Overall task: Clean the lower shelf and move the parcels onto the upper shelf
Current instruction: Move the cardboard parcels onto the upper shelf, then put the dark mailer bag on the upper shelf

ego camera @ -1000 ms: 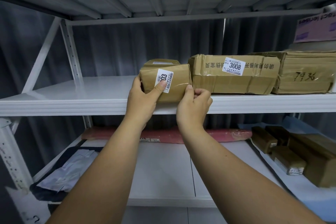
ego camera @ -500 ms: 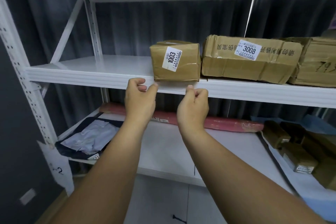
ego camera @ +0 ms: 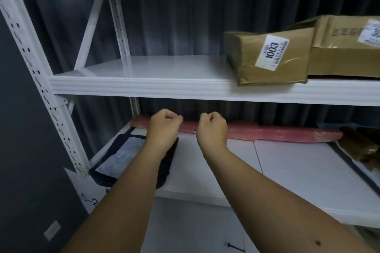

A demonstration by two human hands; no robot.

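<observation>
On the upper shelf stands a brown parcel labelled 1003, with a bigger brown parcel pressed against its right side. My left hand and my right hand hover side by side below that shelf, over the lower shelf. Both have curled fingers and hold nothing. A long pink parcel lies along the back of the lower shelf. A flat dark parcel with a pale plastic bag sits at its left end, partly under my left forearm. Brown parcels are at the right edge.
A white perforated upright and a diagonal brace frame the left side. A dark curtain hangs behind the rack. The left half of the upper shelf is bare. A white tag marked 5-2 hangs by the upright.
Both hands let go of the 1003 parcel, left it on the upper shelf and dropped below the shelf edge with fingers curled. The view swung left and down.
</observation>
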